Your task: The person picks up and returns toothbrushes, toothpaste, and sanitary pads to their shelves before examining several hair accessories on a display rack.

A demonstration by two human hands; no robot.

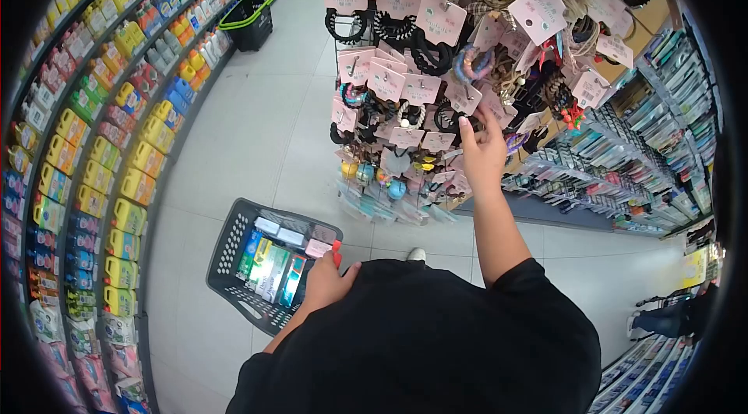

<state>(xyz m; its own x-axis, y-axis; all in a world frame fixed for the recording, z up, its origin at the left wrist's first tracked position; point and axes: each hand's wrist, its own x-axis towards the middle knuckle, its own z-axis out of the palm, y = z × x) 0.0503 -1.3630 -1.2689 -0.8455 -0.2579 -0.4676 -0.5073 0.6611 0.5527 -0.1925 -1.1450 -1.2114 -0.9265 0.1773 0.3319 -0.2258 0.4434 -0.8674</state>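
My left hand (330,281) is closed around the red handle (336,253) of a dark grey shopping basket (222,262), which hangs low in front of me on the left. Inside the basket lie several boxed items, among them a green-and-white box (269,267) and a pink one (315,249). My right hand (485,153) reaches up to a rack of hair ties, thumb and fingers apart, beside a pink hair-tie card (463,96) and a black hair tie (446,116). Whether the fingertips touch the cards is hard to see.
Curved shelves of bottles (132,219) line the left side. A black basket with green trim (248,23) stands on the floor farther back. Packed shelves (600,172) fill the right, and another person's leg (662,322) shows at the far right.
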